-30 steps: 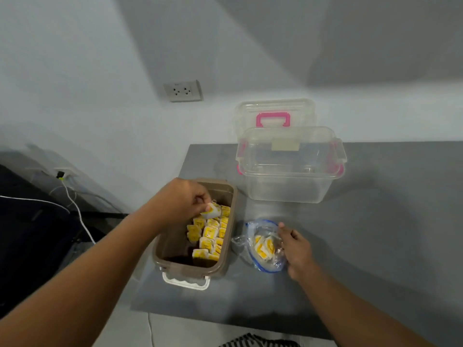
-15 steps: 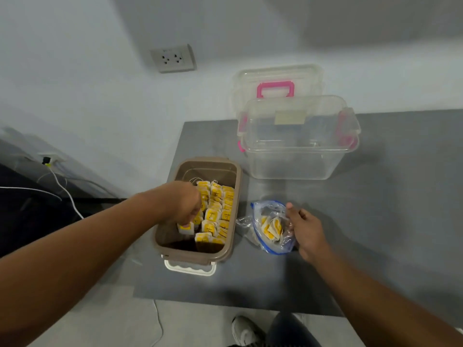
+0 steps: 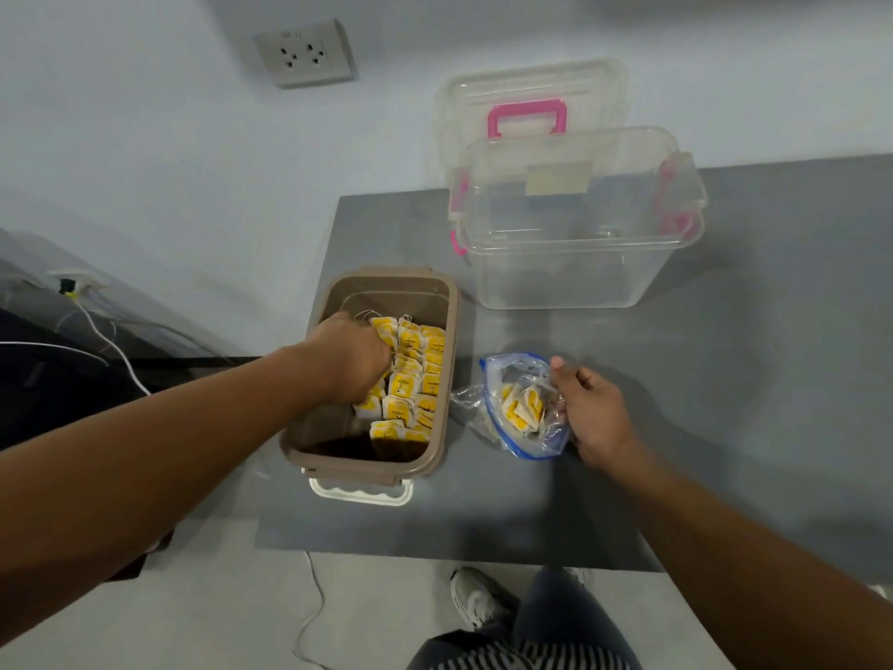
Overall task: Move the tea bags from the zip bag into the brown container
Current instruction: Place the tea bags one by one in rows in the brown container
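The left grip (image 3: 355,362) is inside the brown container (image 3: 357,464), fingers curled down against the packed tea bags (image 3: 410,374). Whether it holds one cannot be told. The right grip (image 3: 592,408) is clamped on the rim of the zip bag (image 3: 519,379).

There is one container, with yellow-tagged tea bags packed too tightly to count. The one zip bag lies open on the grey tabletop (image 3: 725,379) just right of it, with a few more inside. One clear box (image 3: 570,278) stands behind them, and one lid (image 3: 531,84) leans on the wall.
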Demonstrator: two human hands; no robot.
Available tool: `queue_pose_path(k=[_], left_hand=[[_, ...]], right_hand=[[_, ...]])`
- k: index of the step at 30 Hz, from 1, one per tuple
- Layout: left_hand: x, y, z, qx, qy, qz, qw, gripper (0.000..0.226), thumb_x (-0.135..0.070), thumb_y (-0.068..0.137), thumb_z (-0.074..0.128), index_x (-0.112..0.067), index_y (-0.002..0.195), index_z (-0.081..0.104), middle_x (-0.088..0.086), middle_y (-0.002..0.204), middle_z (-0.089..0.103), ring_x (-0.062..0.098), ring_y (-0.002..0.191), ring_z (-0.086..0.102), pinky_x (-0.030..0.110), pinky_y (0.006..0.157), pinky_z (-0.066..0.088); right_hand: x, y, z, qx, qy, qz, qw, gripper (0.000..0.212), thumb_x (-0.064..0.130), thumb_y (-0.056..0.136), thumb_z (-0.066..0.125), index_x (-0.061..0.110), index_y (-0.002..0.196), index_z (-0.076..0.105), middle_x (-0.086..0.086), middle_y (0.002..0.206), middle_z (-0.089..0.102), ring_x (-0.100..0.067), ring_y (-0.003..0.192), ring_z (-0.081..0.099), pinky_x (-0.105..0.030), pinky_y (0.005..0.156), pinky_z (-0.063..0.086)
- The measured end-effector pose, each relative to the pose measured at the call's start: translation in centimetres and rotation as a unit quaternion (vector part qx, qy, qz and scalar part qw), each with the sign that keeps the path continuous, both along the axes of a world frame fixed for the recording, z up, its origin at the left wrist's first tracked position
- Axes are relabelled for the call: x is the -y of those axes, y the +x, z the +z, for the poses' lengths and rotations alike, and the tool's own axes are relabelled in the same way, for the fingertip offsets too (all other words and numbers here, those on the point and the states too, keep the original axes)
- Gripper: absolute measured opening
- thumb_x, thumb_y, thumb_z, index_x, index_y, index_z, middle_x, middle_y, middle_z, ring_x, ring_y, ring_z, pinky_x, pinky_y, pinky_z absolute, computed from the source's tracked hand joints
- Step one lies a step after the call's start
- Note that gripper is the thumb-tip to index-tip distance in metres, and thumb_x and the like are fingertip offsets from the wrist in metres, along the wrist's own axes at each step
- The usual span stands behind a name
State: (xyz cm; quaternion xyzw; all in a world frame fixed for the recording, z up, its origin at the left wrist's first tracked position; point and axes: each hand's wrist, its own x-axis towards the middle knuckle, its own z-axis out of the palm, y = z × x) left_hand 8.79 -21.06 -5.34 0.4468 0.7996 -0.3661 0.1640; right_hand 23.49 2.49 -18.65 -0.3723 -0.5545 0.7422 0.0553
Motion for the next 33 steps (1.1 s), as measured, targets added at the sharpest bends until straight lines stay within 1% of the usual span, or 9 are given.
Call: queue_pose_path(k=[3,6,8,11,16,19,25,29,33], left_hand=[[0.4,0.2,-0.2,-0.019,-0.024,-0.017,0.999,0.029,-0.047,0.085,0.063,-0.027,0.105,0.064,-0.003,0.107,0.066,0.021,0.108,0.054,0.040,0.095,0.039],[0.6,0.4,-0.5,-0.034,-0.042,-0.034,0.998,0.048,-0.060,0.082,0.064,-0.026,0.115,0.061,0.000,0.118,0.064,0.026,0.118,0.049,0.046,0.101,0.034],[0.7,0.5,-0.8,-0.043,-0.057,-0.039,0.997,0.054,-0.062,0.081,0.064,-0.025,0.119,0.059,0.001,0.122,0.063,0.028,0.122,0.047,0.049,0.103,0.033],[0.4,0.6,-1.5,-0.059,-0.080,-0.036,0.994,0.052,-0.061,0.081,0.065,-0.027,0.119,0.059,0.000,0.122,0.063,0.028,0.122,0.046,0.050,0.101,0.033],[0.0,0.7,-2.8,-0.081,-0.086,-0.009,0.993,0.038,-0.050,0.086,0.065,-0.029,0.117,0.059,0.000,0.121,0.065,0.029,0.123,0.045,0.051,0.100,0.034],[-0.1,0.4,-2.9,-0.093,-0.081,-0.006,0.992,0.041,-0.054,0.085,0.064,-0.028,0.117,0.060,0.001,0.121,0.065,0.030,0.122,0.047,0.052,0.101,0.033],[-0.6,-0.2,-2.7,-0.118,-0.077,-0.018,0.990,0.042,-0.056,0.083,0.066,-0.027,0.114,0.063,0.000,0.117,0.066,0.029,0.117,0.050,0.052,0.104,0.033],[-0.8,-0.4,-2.5,-0.102,-0.090,-0.026,0.990,0.045,-0.057,0.082,0.067,-0.027,0.116,0.062,0.000,0.119,0.066,0.028,0.119,0.050,0.053,0.107,0.032],[-0.9,-0.7,-2.0,-0.075,-0.086,-0.028,0.993,0.049,-0.062,0.078,0.068,-0.028,0.112,0.065,-0.004,0.112,0.067,0.025,0.113,0.054,0.050,0.106,0.034]], right_hand=[[0.0,0.0,-0.2,-0.004,-0.005,-0.002,1.000,0.033,0.039,0.092,0.071,0.007,0.082,0.073,-0.018,0.086,0.075,-0.034,0.081,0.071,-0.061,0.087,0.058],[-0.1,0.1,-0.3,-0.007,-0.008,0.007,1.000,0.033,0.039,0.091,0.071,0.007,0.084,0.073,-0.019,0.087,0.075,-0.035,0.082,0.072,-0.061,0.087,0.058],[-0.1,0.1,-0.3,-0.008,-0.011,0.008,1.000,0.033,0.038,0.091,0.071,0.006,0.084,0.072,-0.018,0.086,0.075,-0.035,0.081,0.072,-0.061,0.086,0.058],[0.0,0.1,-0.2,-0.010,-0.017,0.006,1.000,0.034,0.038,0.092,0.070,0.005,0.088,0.071,-0.020,0.091,0.075,-0.040,0.088,0.073,-0.061,0.087,0.058],[0.0,0.2,0.1,-0.011,-0.024,0.007,1.000,0.032,0.036,0.094,0.068,0.004,0.092,0.071,-0.018,0.093,0.076,-0.037,0.088,0.073,-0.058,0.088,0.058],[0.0,0.2,0.1,-0.009,-0.028,0.008,1.000,0.034,0.037,0.094,0.068,0.003,0.095,0.070,-0.019,0.095,0.076,-0.041,0.094,0.073,-0.058,0.087,0.059],[0.0,0.1,0.0,-0.007,-0.020,0.002,1.000,0.030,0.037,0.094,0.069,0.007,0.089,0.071,-0.018,0.091,0.076,-0.037,0.089,0.073,-0.056,0.087,0.059],[0.0,0.1,-0.1,-0.003,-0.024,0.005,1.000,0.033,0.038,0.094,0.069,0.005,0.092,0.071,-0.018,0.093,0.076,-0.038,0.090,0.073,-0.058,0.087,0.058],[-0.1,0.1,-0.1,-0.007,-0.025,0.003,1.000,0.033,0.038,0.094,0.069,0.005,0.093,0.071,-0.020,0.095,0.076,-0.042,0.094,0.073,-0.060,0.087,0.058]])
